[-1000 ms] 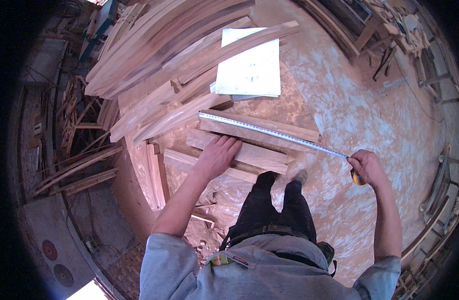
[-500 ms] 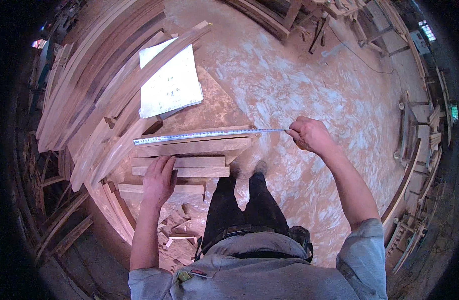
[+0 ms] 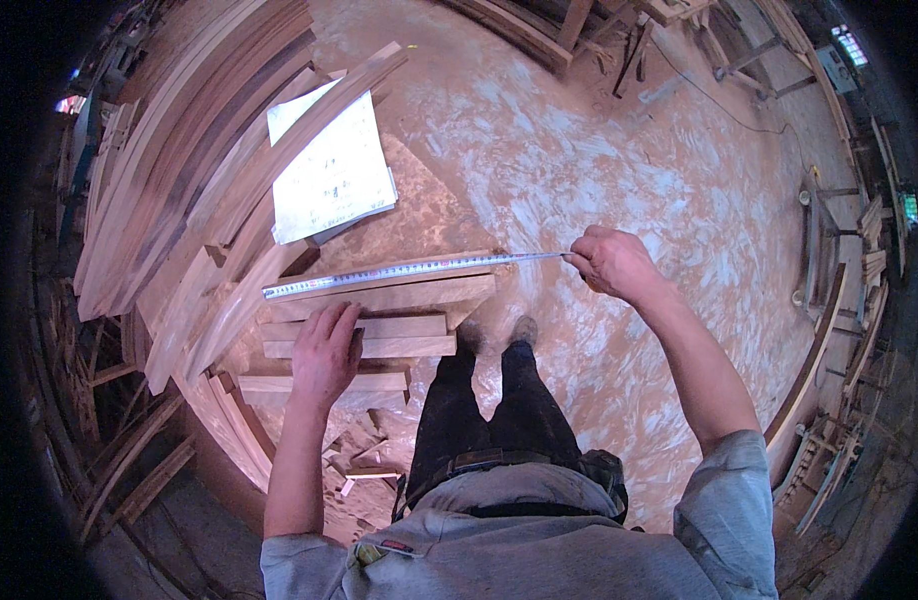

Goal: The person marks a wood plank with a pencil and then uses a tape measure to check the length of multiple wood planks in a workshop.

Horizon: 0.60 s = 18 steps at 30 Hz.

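A white tape measure blade (image 3: 399,269) stretches nearly level above a light wooden strip (image 3: 429,293), its free end over the strip's left end. At its right end, my right hand (image 3: 619,266) is closed on the tape measure; the hand hides whatever case there is. My left hand (image 3: 327,352) rests over a pair of shorter strips (image 3: 409,346), fingers stretched out and slightly apart, gripping nothing I can see. Another short strip (image 3: 379,382) lies closer to me, beside that wrist.
Written paper sheets (image 3: 329,170) lie partly beneath a long curved wooden piece (image 3: 369,78). Many curved boards (image 3: 179,150) are stacked at the far left. The floor (image 3: 619,150) is dusty and smeared pale. Wooden frames (image 3: 814,230) stand along the right.
My left hand has shifted slightly right and its fingers have risen a little toward the strip under the tape. The tape now slants up slightly more toward my right hand.
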Available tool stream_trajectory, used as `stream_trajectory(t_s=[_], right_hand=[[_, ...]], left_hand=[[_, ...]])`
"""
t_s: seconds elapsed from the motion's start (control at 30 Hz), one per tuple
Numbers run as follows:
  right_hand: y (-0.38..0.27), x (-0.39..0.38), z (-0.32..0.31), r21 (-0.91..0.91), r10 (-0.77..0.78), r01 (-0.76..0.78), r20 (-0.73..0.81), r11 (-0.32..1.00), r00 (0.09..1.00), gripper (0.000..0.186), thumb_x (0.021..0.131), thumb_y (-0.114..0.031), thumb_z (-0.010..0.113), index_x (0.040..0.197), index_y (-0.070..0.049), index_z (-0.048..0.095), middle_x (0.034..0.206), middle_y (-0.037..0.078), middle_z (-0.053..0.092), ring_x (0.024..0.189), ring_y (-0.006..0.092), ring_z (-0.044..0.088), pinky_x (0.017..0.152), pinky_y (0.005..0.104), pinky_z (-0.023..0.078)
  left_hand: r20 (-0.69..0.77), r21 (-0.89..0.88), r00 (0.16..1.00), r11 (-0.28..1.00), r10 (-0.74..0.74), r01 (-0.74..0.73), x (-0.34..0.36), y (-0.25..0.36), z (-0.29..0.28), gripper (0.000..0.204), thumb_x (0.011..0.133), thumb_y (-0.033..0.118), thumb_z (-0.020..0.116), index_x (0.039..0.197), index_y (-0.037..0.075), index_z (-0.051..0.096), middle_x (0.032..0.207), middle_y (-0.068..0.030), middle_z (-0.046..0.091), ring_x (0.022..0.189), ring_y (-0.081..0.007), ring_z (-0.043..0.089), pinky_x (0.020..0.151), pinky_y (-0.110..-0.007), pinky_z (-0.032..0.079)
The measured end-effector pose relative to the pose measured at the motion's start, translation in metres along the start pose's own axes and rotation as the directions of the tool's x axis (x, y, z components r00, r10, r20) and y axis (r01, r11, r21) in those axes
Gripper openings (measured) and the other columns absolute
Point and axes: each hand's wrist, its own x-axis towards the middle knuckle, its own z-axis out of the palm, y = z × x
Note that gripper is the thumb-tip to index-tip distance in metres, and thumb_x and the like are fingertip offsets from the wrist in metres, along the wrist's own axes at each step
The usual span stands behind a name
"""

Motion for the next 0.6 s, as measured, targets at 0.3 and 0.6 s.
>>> stream_trajectory(t_s=[0.3, 0.6], right_hand=[[-0.006, 0.002, -0.002, 0.250, 0.095, -0.062, -0.120, 0.966, 0.988, 0.023, 0.091, -0.024, 0.062, 0.084, -0.002, 0.066, 0.082, 0.016, 0.064, 0.079, 0.0347, 0.063, 0.071, 0.0430, 0.051], [-0.024, -0.030, 0.002, 0.547, 0.337, -0.197, -0.167, 0.813, 0.926, 0.018, 0.090, -0.016, 0.065, 0.086, 0.002, 0.067, 0.080, 0.015, 0.064, 0.075, 0.0302, 0.063, 0.069, 0.0373, 0.050]], left_hand=[[0.062, 0.027, 0.998, 0.999, 0.027, -0.029, 0.024, 0.000, 0.008, 0.052, 0.085, 0.022, 0.065, 0.132, 0.005, 0.051, 0.134, -0.0154, 0.053, 0.126, -0.0345, 0.048, 0.107, -0.048, 0.037], [0.144, -0.071, 0.989, 0.997, 0.005, 0.006, 0.069, -0.027, 0.027, 0.047, 0.090, 0.022, 0.061, 0.131, 0.001, 0.052, 0.128, -0.0177, 0.056, 0.123, -0.0352, 0.049, 0.106, -0.048, 0.036]])
